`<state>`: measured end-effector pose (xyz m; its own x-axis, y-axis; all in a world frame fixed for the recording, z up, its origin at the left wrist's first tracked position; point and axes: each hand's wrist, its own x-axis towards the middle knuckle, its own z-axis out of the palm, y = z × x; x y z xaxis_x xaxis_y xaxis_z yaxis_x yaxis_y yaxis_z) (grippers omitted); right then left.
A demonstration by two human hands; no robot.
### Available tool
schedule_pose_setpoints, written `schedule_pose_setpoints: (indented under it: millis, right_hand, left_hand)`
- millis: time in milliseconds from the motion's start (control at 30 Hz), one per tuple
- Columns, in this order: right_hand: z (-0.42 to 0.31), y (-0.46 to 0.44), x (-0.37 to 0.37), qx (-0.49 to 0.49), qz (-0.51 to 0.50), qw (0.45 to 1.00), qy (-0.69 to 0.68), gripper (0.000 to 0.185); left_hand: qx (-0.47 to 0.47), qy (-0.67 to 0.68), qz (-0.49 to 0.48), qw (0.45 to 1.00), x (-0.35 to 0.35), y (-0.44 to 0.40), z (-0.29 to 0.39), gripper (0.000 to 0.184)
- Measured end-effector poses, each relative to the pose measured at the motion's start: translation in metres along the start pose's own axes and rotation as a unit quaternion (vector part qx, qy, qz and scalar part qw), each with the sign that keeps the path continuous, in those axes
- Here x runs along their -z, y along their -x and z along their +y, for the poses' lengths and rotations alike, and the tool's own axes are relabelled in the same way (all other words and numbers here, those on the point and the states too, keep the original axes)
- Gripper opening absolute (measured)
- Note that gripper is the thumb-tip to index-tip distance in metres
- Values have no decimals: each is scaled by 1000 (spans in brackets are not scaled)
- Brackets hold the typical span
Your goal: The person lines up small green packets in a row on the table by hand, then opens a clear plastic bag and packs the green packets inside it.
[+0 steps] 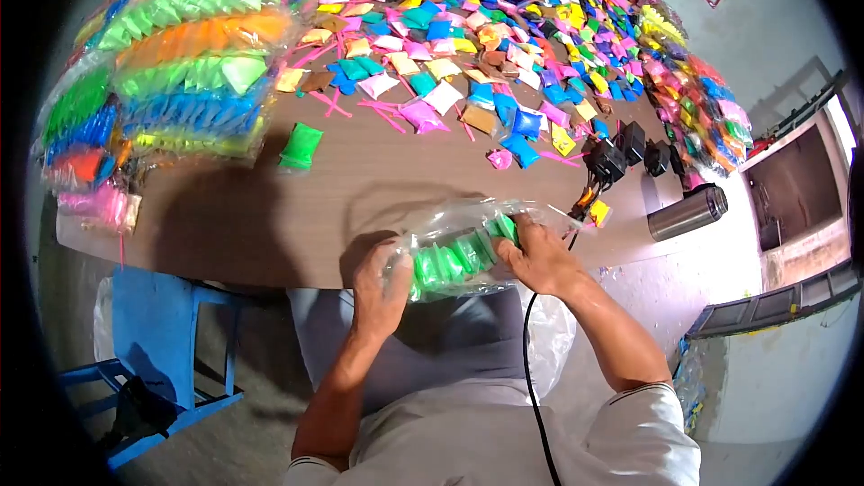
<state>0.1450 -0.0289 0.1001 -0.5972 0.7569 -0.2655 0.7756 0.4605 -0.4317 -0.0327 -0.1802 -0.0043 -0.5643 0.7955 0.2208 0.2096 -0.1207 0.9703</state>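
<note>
A clear plastic bag (450, 292) with a row of bright green packets (447, 263) in it is held between my hands at the table's near edge, above my lap. My left hand (382, 286) grips the bag's left end, with some of the clear film over its fingers. At the other end my right hand (543, 255) is closed on the bag, thumb in front, next to the last green packet; its fingertips are partly hidden. One loose green packet (301, 146) lies by itself on the table beyond my left hand.
Many small coloured packets (441, 36) cover the far part of the brown table (225, 234). Filled bags (198, 63) are stacked at the left, more (688, 99) at the right. Black adapters (607, 160) and a steel flask (688, 213) stand right. A blue chair (153, 333) is lower left.
</note>
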Motion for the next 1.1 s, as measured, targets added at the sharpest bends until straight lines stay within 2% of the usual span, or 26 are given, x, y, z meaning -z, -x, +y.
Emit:
schedule_pose_setpoints:
  millis: [33, 167, 233, 367, 533, 633, 767, 800, 867, 933, 1000, 1100]
  right_hand:
    - [2, -5, -4, -12, -22, 999, 41, 51]
    - [6, -9, -5, -30, -89, 995, 44, 50]
    - [13, -8, -6, 65, -41, 994, 75, 48]
    - [3, 2, 10, 53, -46, 997, 27, 38]
    - [16, 1, 12, 128, -41, 991, -15, 18]
    - [27, -6, -6, 97, -38, 994, 26, 16]
    - [28, -3, -11, 88, -22, 996, 11, 15]
    - [27, 2, -8, 121, 4, 993, 4, 16]
    - [14, 14, 10, 154, 28, 988, -3, 18]
    - [-17, 37, 53, 160, -5, 987, 27, 22]
    - [-34, 55, 81, 144, -61, 977, -144, 24]
    - [-64, 68, 104, 239, -12, 934, -264, 22]
  left_hand:
    - [3, 0, 1, 1000, 0, 1, 0, 24]
    - [-33, -24, 8, 999, 0, 1, -2, 23]
    - [-33, -20, 10, 999, -1, 1, -6, 24]
    - [-40, -23, 3, 999, 0, 0, -5, 24]
    - [-15, -10, 10, 1000, -1, 2, -5, 25]
    - [-24, -30, 31, 999, -5, 2, -5, 32]
    - [-35, -47, 24, 998, -4, 0, -4, 32]
    - [-31, -51, 20, 998, -4, 0, -5, 32]
    - [-26, -55, 18, 998, -2, 0, -8, 32]
    - [0, -40, -3, 999, 1, 1, -9, 26]
    - [5, -20, 1, 1000, -2, 1, -6, 26]
    - [8, 5, 11, 1000, -4, 2, -11, 23]
